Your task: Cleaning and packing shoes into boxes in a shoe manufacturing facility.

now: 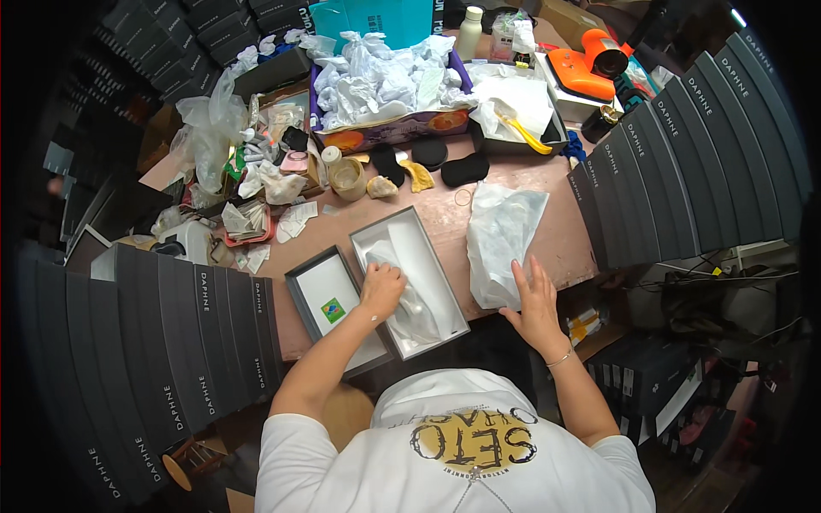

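An open shoe box (435, 275) with a white inside stands in front of me. In it lies a long pale bundle (416, 313) in clear plastic, perhaps a shoe; its exact shape is hard to make out. My left hand (382, 291) is over the box's left side with curled fingers closed on the upper end of this bundle. To the right of the box, a whitish plastic bag (503, 239) with something inside lies on the table. At its lower right edge is my right hand (536, 309), fingers spread, holding nothing. Left of the box is a dark lid (321, 286) bearing a small green sticker.
Stacks of dark shoe boxes rise on the left (184, 333) and right (684, 162). A purple carton (385, 130) full of crumpled paper is at the back, near a jar (346, 178), black pads (464, 170) and an orange tape dispenser (583, 73). Plastic bags and clutter cover the far left.
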{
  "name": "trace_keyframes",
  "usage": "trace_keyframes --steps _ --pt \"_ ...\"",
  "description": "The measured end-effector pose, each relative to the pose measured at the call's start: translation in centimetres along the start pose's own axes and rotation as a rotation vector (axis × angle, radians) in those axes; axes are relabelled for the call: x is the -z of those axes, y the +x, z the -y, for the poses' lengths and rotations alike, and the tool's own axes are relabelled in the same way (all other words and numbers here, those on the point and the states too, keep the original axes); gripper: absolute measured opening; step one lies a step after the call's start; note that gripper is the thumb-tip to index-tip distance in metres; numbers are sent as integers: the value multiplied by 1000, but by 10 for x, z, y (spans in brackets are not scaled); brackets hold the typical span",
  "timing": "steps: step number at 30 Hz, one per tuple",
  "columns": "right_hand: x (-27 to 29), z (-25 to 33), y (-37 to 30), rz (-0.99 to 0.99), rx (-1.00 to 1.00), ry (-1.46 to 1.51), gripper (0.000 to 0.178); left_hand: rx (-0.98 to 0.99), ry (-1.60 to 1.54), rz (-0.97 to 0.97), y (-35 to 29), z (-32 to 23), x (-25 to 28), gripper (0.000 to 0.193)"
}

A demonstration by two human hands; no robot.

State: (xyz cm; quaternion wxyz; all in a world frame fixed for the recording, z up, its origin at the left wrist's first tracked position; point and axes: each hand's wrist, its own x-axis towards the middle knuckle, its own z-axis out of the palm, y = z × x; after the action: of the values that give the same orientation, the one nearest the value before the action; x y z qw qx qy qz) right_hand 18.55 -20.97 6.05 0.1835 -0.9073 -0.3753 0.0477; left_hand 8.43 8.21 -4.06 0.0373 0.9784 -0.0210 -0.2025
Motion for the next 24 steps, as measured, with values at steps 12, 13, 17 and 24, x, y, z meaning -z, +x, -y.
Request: trace_keyframes --steps 12,13,17,24 --pt "-25 -24 28 -7 -10 83 54 -254 -133 -698 35 -18 -6 25" --pt "-26 -26 28 -12 -14 86 49 -248 -121 -685 34 -14 -4 26" --pt "-19 -31 27 -23 -39 159 33 -246 -190 -250 21 3 -2 26" --pt "-19 -31 39 14 -80 280 28 -201 -68 -512 21 -11 17 23"
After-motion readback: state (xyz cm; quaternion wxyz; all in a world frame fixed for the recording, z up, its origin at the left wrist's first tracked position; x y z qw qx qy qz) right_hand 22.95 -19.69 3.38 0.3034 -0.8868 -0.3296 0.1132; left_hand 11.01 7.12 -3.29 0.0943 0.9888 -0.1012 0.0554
